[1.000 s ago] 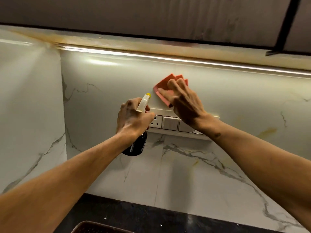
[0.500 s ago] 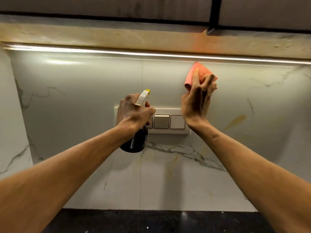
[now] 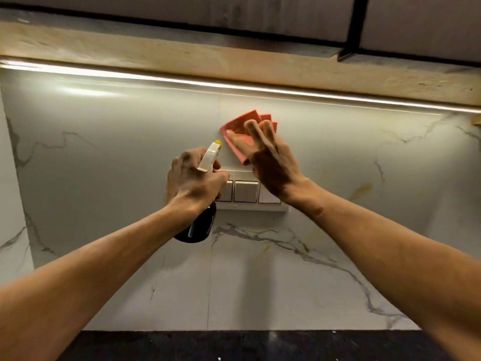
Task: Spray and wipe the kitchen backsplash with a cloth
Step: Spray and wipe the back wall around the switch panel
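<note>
Pink cloth (image 3: 240,127) sits just above frame centre, flattened against the marble backsplash (image 3: 109,152) by my right hand (image 3: 270,162), fingers straight. My left hand (image 3: 194,182) grips the dark spray bottle (image 3: 199,225) before the switch panel (image 3: 246,191).

cloth (image 3: 240,127) flat on backsplash (image 3: 104,157), under right hand (image 3: 270,162), above switch plate (image 3: 246,191). bottle (image 3: 199,225) in left hand (image 3: 194,182), left of cloth. counter (image 3: 234,345) below backsplash.
</note>
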